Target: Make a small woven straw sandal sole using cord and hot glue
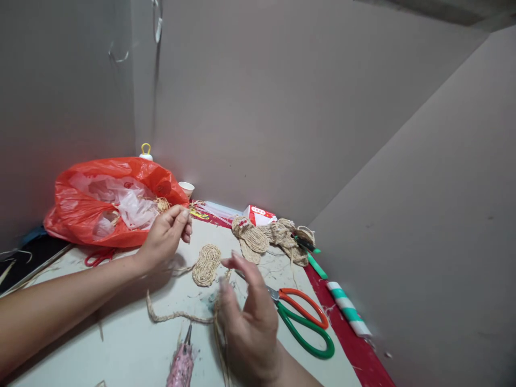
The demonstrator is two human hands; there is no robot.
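Note:
My left hand point(169, 235) is raised above the board, fingers and thumb pinched together. If it holds something thin, I cannot make it out. Thumb and forefinger spread apart on my right hand point(253, 322), which is slightly blurred. Close beside its thumb runs a braided straw cord point(181, 316) with loose strands point(220, 349) trailing down; whether it touches them is unclear. Between both hands lies a small woven straw sole point(207, 265). Scissors point(304, 322) with one orange and one green handle lie right of my right hand, their blades partly hidden behind it.
A pink-wrapped pointed tool point(182, 363) lies at the front. Red plastic bag point(113, 201), paper cup point(186, 188) and red scissors point(99, 258) sit at left. More woven soles point(250, 236), a red-white box point(260, 215) and a green-striped roll point(350, 310) line the grey walls.

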